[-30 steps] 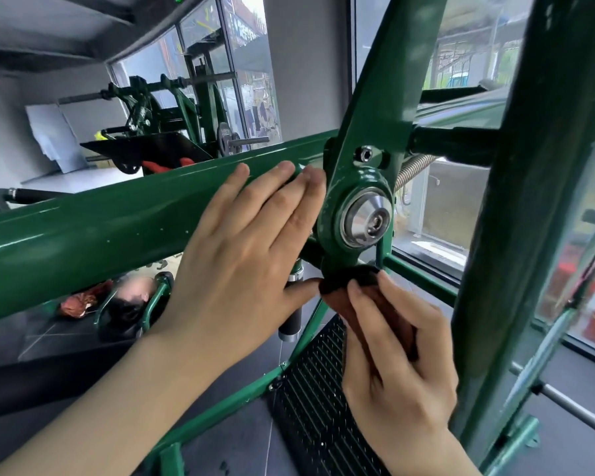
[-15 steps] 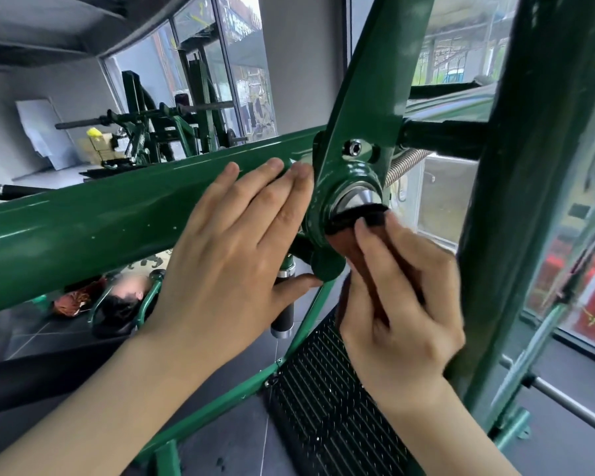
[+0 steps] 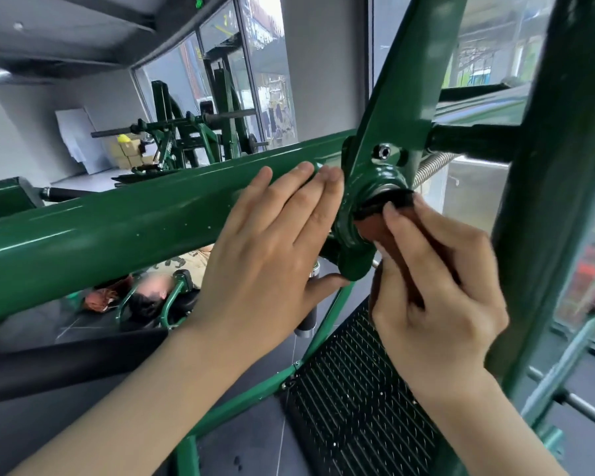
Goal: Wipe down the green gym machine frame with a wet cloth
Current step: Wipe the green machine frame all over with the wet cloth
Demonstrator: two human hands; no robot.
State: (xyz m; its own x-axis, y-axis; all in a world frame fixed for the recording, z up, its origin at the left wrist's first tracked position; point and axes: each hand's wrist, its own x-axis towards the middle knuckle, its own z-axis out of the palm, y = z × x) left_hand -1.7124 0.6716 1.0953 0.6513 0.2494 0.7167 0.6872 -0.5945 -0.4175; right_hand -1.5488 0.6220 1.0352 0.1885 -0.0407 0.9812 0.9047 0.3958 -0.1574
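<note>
**Cloth on the pivot, tight between the bars**

My left hand point(image 3: 265, 249) lies flat on the sloping green beam point(image 3: 117, 228), fingers straight and close together, their tips just short of the pivot hub point(image 3: 361, 214); the thumb hooks under the beam's lower edge. My right hand point(image 3: 433, 290) grasps the dark red cloth point(image 3: 382, 228), fingers curled over it, and presses its leading edge against the round face of the hub, covering most of the bearing there. Above the hub a bolt point(image 3: 382, 152) shows on the slanted arm point(image 3: 406, 80).

Room is narrow on the right: the thick green upright point(image 3: 557, 201) stands just beside my right knuckles. A coiled spring point(image 3: 430, 170) runs behind the hub. Below my hands the ribbed black footplate point(image 3: 358, 400) lies well apart, with open air between. Left along the beam the surface runs free to the frame's edge.
</note>
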